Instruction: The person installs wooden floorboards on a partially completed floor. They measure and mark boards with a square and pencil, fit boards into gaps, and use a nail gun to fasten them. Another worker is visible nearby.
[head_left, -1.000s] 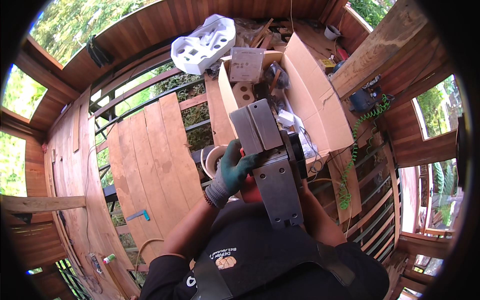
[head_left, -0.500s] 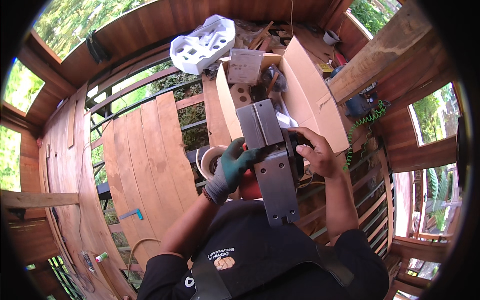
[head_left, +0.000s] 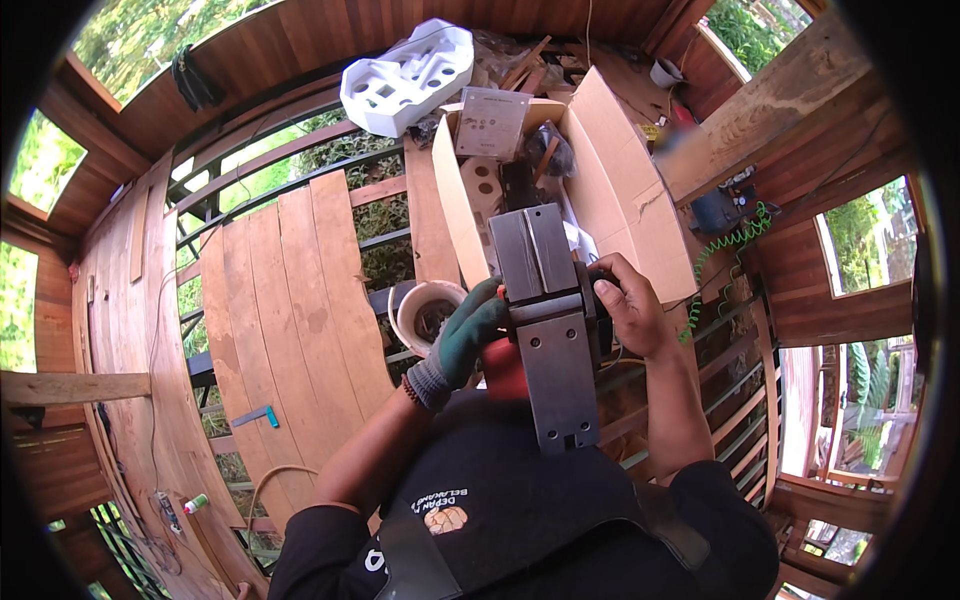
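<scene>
An electric hand planer [head_left: 558, 365] is turned sole up in front of my body, its two grey metal plates facing me. Some of its red housing [head_left: 503, 370] shows underneath on the left. My left hand [head_left: 465, 338], in a green and grey glove, grips the planer's left side near the gap between the plates; its fingertips are partly hidden. On the opposite side, the bare fingers of my right hand [head_left: 630, 308] are curled against a black part [head_left: 600, 290] by the front plate. How that part is shaped cannot be made out fully.
Beyond the planer stands an open cardboard box [head_left: 630, 190] with bagged items and a clear plate [head_left: 492, 124]. White foam packing [head_left: 408, 80] lies behind it. A pale bucket [head_left: 408, 318] is left of my glove. Gaps show between floor boards [head_left: 290, 330]; a try square [head_left: 258, 416] rests there.
My left fingers have drawn back from across the gap between the plates to the planer's left edge. The planer has shifted slightly right, and my right fingers have curled in closer to it.
</scene>
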